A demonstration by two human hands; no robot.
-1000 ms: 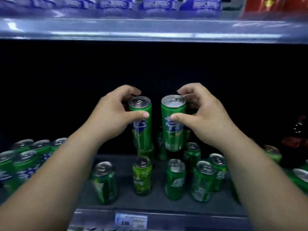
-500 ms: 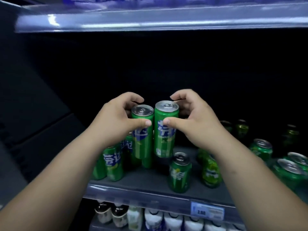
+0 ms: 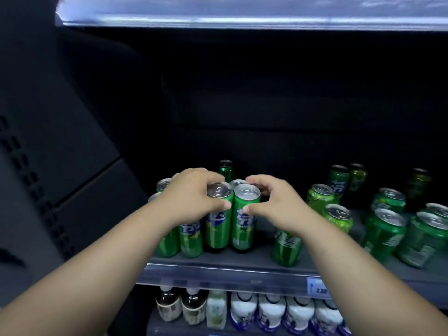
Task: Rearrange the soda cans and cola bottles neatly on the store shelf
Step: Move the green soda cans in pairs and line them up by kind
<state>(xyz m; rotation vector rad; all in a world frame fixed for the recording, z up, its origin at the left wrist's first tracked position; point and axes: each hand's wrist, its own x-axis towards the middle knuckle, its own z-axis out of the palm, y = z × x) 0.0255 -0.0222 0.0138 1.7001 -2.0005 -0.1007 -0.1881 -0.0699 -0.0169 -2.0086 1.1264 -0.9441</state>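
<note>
Two slim cans are the step in hand, though we begin at the left, where a tight cluster of green cans (image 3: 169,241) fills the front left corner of the shelf (image 3: 257,259). Our left hand (image 3: 191,197) is curled round the top of the left can (image 3: 216,226), thumb in front and fingers behind the rim. This can stands just beside the cluster, and we cannot tell whether its base is fully seated. Touching it on the right is the right can (image 3: 243,226), which our right hand (image 3: 278,209) clasps the same way. We judge the placing goes best if we lower both straight down, upright and pressed side to side. Then we nudge them left until flush with the cluster, labels forward, and let go only once the bases sit flat. Farther right the loose cans (image 3: 385,236) stand scattered. One sits right under our wrist, so that arm should lift out carefully.
</note>
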